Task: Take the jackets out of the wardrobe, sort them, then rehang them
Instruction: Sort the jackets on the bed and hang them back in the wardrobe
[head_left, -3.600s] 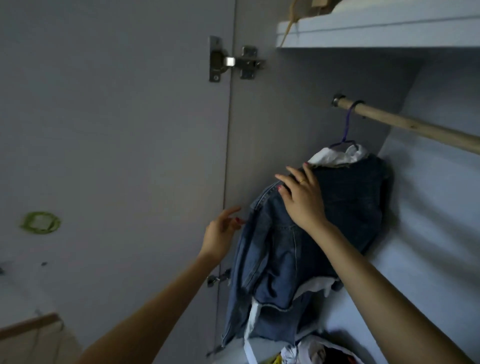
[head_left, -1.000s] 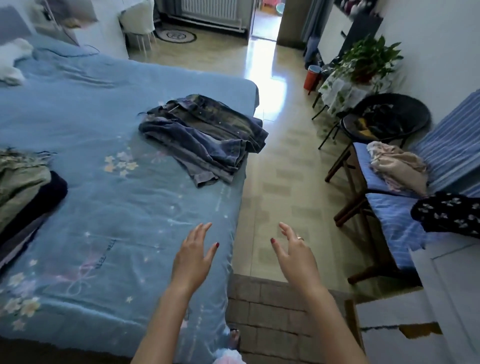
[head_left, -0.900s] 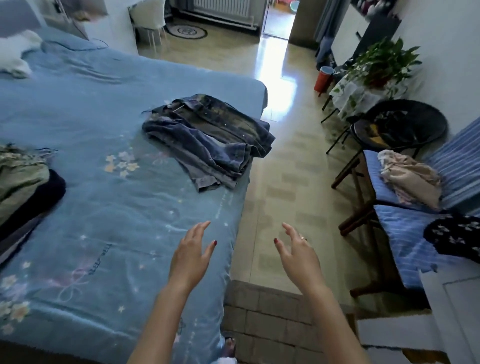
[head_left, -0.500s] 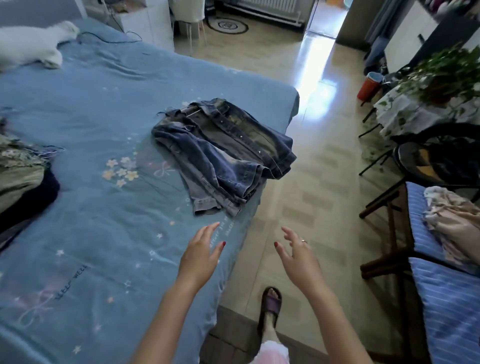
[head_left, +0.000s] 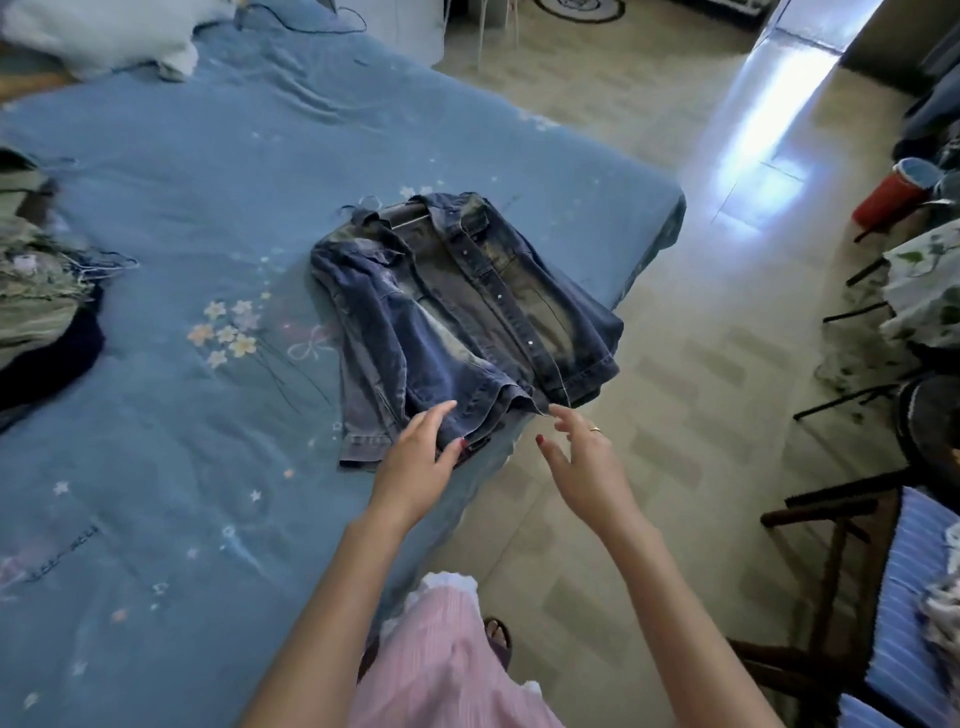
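We are standing in a home bedroom: a wide bed (head_left: 156, 364) spread with a blue, flower-embroidered cover takes up most of the view, with a white pillow (head_left: 98, 36) at its head and clothes lying on it, among them a denim jacket (head_left: 457, 312) and a heap of garments (head_left: 36, 291) at the left edge. Beside the bed we see a glossy tiled floor (head_left: 675, 364) catching daylight, a round rug (head_left: 576, 8) farther back, a wooden chair with a blue striped cushion (head_left: 914, 597), and a small bench under a leaf-printed cloth (head_left: 919, 280).
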